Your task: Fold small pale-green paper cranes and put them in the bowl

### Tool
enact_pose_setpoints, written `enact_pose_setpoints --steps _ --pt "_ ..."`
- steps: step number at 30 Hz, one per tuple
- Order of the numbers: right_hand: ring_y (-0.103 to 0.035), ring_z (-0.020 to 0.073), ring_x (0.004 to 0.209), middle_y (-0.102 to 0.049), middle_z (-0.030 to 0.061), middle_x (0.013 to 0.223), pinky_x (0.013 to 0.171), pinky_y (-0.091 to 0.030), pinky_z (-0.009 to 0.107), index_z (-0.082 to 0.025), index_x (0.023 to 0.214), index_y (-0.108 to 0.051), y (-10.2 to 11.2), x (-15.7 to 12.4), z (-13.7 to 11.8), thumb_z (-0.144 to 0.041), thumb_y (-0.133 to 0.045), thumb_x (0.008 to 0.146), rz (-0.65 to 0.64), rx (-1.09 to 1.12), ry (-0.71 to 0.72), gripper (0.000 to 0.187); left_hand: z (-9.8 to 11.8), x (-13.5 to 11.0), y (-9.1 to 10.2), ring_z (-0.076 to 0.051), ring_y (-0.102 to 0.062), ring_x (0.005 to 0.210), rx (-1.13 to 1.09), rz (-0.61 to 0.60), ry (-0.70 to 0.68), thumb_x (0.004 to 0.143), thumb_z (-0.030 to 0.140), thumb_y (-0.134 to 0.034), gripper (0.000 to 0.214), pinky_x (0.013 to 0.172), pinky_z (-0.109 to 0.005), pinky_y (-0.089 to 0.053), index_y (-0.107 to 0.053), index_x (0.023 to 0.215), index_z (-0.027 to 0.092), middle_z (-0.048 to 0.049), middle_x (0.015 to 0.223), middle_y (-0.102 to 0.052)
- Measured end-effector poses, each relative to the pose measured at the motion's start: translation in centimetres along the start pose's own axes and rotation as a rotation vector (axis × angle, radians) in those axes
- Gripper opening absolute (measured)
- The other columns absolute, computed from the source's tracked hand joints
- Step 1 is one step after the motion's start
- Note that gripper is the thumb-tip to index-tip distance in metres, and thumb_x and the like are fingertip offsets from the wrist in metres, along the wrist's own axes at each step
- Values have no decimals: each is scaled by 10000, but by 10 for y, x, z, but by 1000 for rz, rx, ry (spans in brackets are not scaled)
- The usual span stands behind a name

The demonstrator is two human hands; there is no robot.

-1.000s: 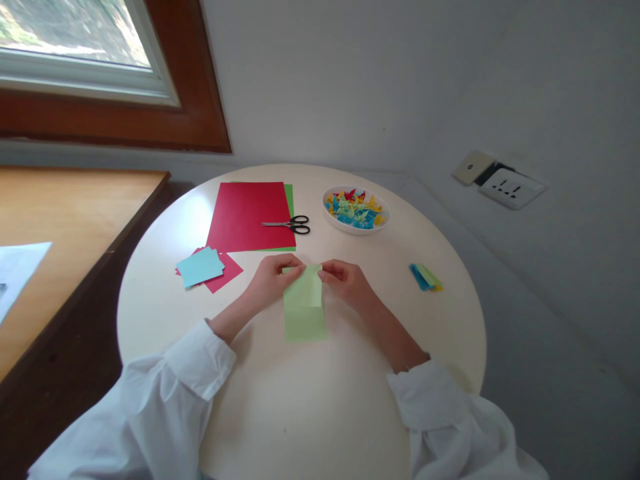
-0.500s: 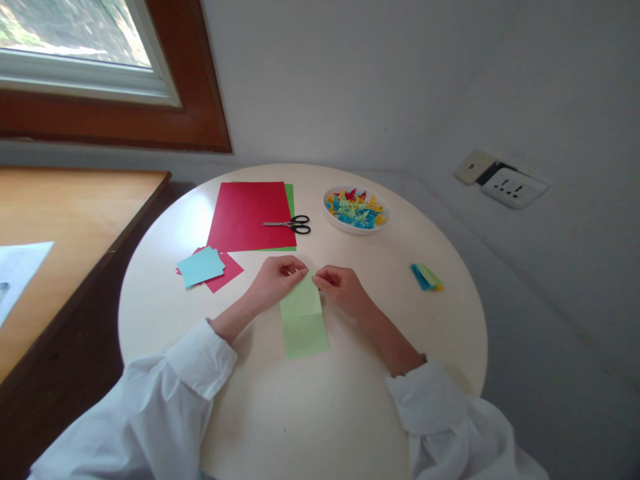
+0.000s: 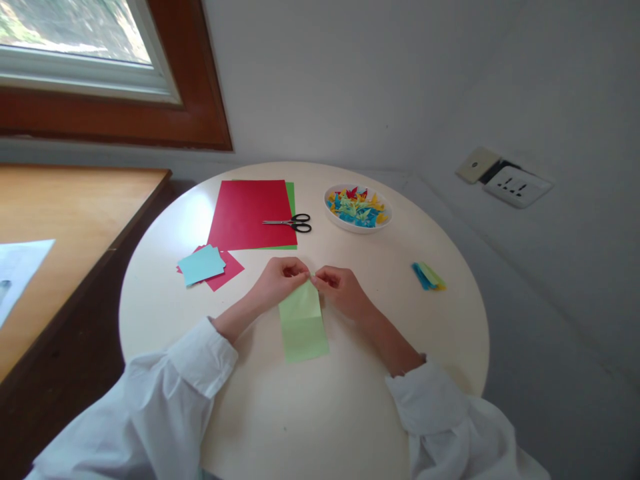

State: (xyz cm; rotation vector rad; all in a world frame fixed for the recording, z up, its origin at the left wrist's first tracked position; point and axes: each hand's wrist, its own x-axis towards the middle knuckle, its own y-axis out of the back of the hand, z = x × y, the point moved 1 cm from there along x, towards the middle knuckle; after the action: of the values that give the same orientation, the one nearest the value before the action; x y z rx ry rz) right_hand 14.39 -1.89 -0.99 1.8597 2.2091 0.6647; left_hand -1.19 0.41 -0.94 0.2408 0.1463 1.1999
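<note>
A light green sheet of paper with a crease across it lies at the middle of the round table. My left hand pinches its far edge near the top left corner. Close beside it, my right hand pinches the same edge at the right corner, the fingertips of both hands nearly touching. The fingers partly hide that far end of the paper. Just beyond my hands, black-handled scissors rest on a large red sheet, which overlaps a green one.
A white dish of small folded paper pieces in several colours stands at the back right of the white table. Light blue paper overlaps red squares at left. Folded coloured papers lie at right. A wooden desk is at far left.
My fingertips have come closer together at the paper's far edge, and that end now looks more gathered between them. The near part of the sheet has shifted slightly. Other things stay put.
</note>
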Motion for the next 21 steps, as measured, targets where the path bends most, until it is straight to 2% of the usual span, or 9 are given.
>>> enact_pose_setpoints --steps 7,13,21 --pt "-470 109 571 -557 -6 582 521 -355 224 -164 610 -587 -2 0 2 -309 -528 727 6 42 -6 197 0 0 1 -103 -517 533 0 -5 0 660 258 -553 133 495 -211 -380 -593 638 133 16 567 -571" --pt "-484 120 587 -564 -1 598 539 -375 234 -169 607 -587 -3 -1 1 -302 -533 716 61 101 -44 180 3 0 1 -95 -494 522 -15 14 -1 655 245 -551 113 496 -212 -362 -576 617 142 27 557 -548" --pt "-491 131 607 -567 -3 609 590 -391 256 -176 609 -588 8 2 4 -333 -561 698 160 137 -72 182 9 0 5 -89 -458 506 -5 69 20 634 255 -546 120 474 -210 -328 -545 586 145 28 542 -514"
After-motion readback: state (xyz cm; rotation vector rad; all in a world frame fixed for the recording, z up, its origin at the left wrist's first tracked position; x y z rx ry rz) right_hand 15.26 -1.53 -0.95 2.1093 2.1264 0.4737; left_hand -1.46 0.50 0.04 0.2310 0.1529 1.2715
